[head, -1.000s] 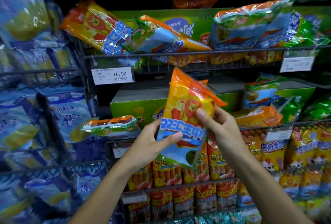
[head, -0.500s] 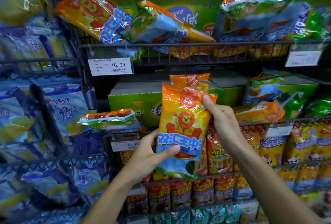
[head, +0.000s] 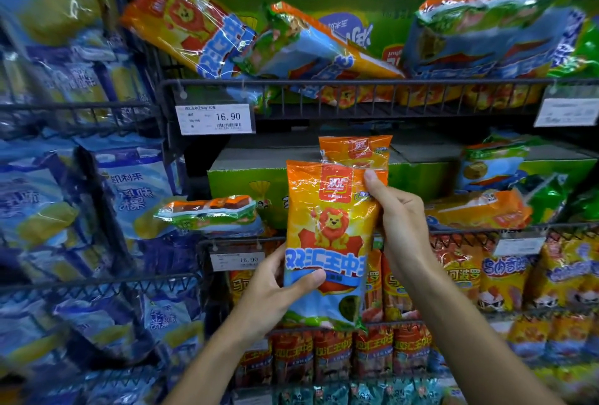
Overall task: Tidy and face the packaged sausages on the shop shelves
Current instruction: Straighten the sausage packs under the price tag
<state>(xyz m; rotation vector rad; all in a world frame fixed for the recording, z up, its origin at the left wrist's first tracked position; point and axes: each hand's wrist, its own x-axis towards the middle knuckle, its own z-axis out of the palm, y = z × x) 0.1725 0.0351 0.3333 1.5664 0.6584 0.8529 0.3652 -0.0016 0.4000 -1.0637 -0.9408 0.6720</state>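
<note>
In front of the middle shelf (head: 356,236), a lion pack (head: 327,242) is held upright with its printed face toward the camera. The left hand (head: 275,291) grips its lower edge, thumb pressed across the front and fingers curled behind; the right hand (head: 402,220) pinches the upper right corner. A second pack (head: 355,151) stands just behind it, only its top showing. This one pack looks faced but is not yet set down, so the job seems barely begun. On the top shelf (head: 372,83) several packs (head: 194,25) lie tilted and overlapping (one upside down), and a flat pack (head: 210,213) lies on its side left of the hands. All of those probably need straightening.
</note>
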